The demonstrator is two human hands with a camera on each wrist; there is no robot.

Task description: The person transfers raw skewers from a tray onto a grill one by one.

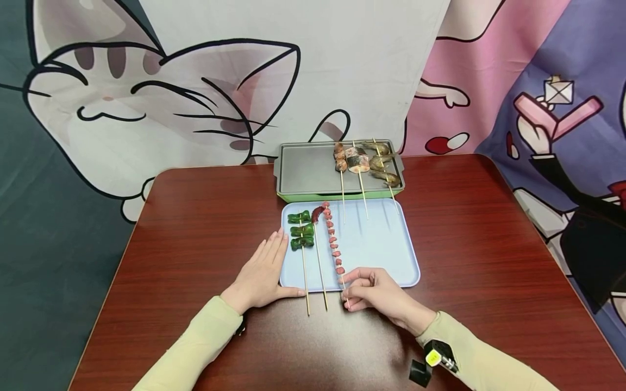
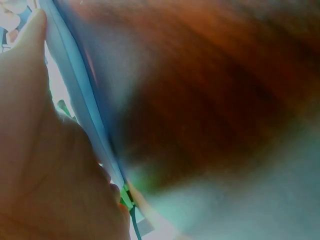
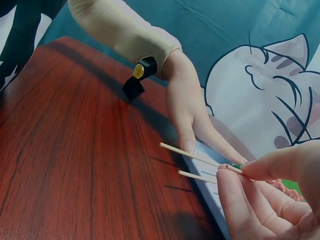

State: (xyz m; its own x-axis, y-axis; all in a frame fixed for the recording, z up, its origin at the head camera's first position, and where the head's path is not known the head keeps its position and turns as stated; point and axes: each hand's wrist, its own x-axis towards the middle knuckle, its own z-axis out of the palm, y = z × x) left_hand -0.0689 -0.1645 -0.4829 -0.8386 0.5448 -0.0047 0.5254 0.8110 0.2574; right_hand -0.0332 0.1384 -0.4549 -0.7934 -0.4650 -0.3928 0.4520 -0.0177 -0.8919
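My right hand (image 1: 375, 293) pinches the bare stick end of a skewer of small pink meat pieces (image 1: 334, 246) between thumb and fingers, at the near edge of a light blue tray (image 1: 376, 244). The skewer's pieces lie along the tray. My left hand (image 1: 261, 274) rests at the tray's left edge with its fingers straight and its thumb along the near edge. Between the hands lie a green pepper skewer (image 1: 301, 231) and a skewer with a dark red curved piece (image 1: 317, 214), their sticks jutting over the near rim. In the right wrist view, two stick ends (image 3: 187, 174) stick out.
A grey griddle plate (image 1: 305, 168) on a green base stands behind the tray. On its right side lie a skewer of brown pieces (image 1: 340, 157), a fish chunk skewer (image 1: 357, 160) and a shrimp skewer (image 1: 385, 164), sticks reaching over the tray. Beneath is a reddish-brown table (image 1: 210, 212).
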